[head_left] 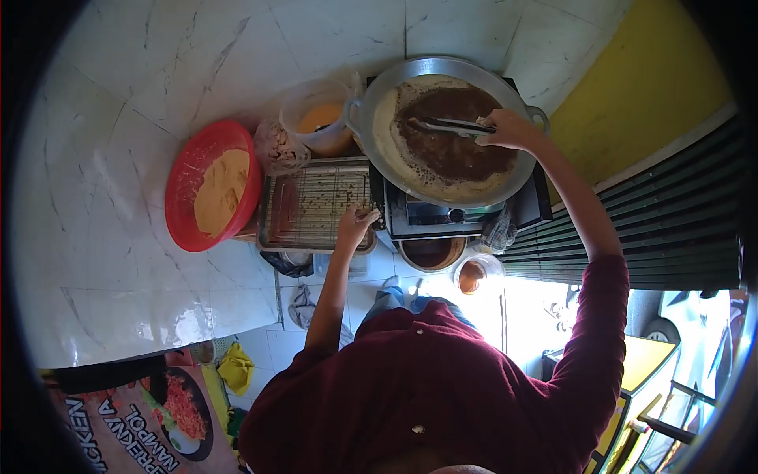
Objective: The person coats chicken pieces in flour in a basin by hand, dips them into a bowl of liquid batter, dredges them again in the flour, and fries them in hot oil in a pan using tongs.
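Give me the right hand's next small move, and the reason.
Probably stir gently with the tongs: the right hand holds them at the pan of foamy liquid, and no piece shows clearly between their tips. The left hand is apart, by the tray.

Right hand (504, 129): held tongs (454, 126) over the wok (434, 66).
Left hand (356, 227): was at tray (312, 246) edge.
Red basin (186, 170): held powder (221, 191).

One head-worn view, steeply down over pan (430, 66)

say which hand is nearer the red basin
Left: the left hand is across the rack tray from the red basin; the right hand is farther off, gripping tongs over the wok.
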Motion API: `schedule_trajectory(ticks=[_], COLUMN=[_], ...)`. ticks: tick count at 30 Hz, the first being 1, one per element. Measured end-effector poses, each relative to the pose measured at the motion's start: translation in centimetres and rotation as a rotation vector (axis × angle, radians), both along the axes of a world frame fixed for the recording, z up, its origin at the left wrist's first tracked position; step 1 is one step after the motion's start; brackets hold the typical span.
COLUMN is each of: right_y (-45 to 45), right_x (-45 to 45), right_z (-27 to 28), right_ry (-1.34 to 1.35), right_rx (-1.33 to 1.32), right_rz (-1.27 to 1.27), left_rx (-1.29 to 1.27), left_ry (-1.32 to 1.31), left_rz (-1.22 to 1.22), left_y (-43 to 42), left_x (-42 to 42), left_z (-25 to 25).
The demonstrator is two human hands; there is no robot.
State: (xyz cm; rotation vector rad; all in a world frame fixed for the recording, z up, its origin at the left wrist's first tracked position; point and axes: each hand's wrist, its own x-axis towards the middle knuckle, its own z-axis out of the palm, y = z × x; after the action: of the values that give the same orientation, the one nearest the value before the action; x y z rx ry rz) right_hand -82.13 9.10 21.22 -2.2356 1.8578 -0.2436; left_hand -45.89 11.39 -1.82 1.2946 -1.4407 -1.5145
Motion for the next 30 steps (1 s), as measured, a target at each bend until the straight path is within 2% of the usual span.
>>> schedule_trajectory(ticks=[1, 3, 7, 10, 12, 13, 15, 21, 25, 30], right_y=[-0.2, -1.0, -1.7, -1.3, -1.1, -0.9, -0.6, -0.2, -0.7, -2.4], right_x=[-0.1, -0.5, -2.8, -3.4, -3.9, -4.2, -4.7, -5.2, -5.2, -4.2], right_z=[0.3, 1.1, 0.3, 0.7, 1.1, 1.0, 1.1, 2.2, 2.6, 1.9], right_ry=[0.000, -0.020, -0.199, -0.344, -0.434, -0.433, -0.594, -0.693, -0.687, -0.873], right_rx=[-0.001, 0.299, 0.315, 0.305, 0.431, 0.431, 0.467, 0.538, 0.545, 0.549], right_rz=[-0.001, -0.138, -0.100, -0.168, -0.288, -0.288, -0.337, -0.420, -0.442, -0.383], left_rx=[-0.001, -0.002, -0.003, -0.029, -0.008, -0.008, -0.006, 0.030, 0.030, 0.055], left_ry=[0.000, -0.047, 0.005, 0.015, 0.010, 0.011, -0.013, 0.160, 0.079, 0.007], left_rz=[-0.001, 0.000, -0.010, 0.006, -0.024, -0.024, -0.023, 0.006, 0.007, 0.003], left_y=[0.0, 0.1, -0.3, -0.4, -0.4, -0.4, -0.4, -0.3, -0.4, -0.4], left_x=[0.0, -0.1, 0.1, 0.1, 0.1, 0.1, 0.1, 0.1, 0.0, -0.1], left_z=[0.3, 0.7, -0.7, -0.8, -0.5, -0.4, -0.2, -0.7, -0.7, -0.1])
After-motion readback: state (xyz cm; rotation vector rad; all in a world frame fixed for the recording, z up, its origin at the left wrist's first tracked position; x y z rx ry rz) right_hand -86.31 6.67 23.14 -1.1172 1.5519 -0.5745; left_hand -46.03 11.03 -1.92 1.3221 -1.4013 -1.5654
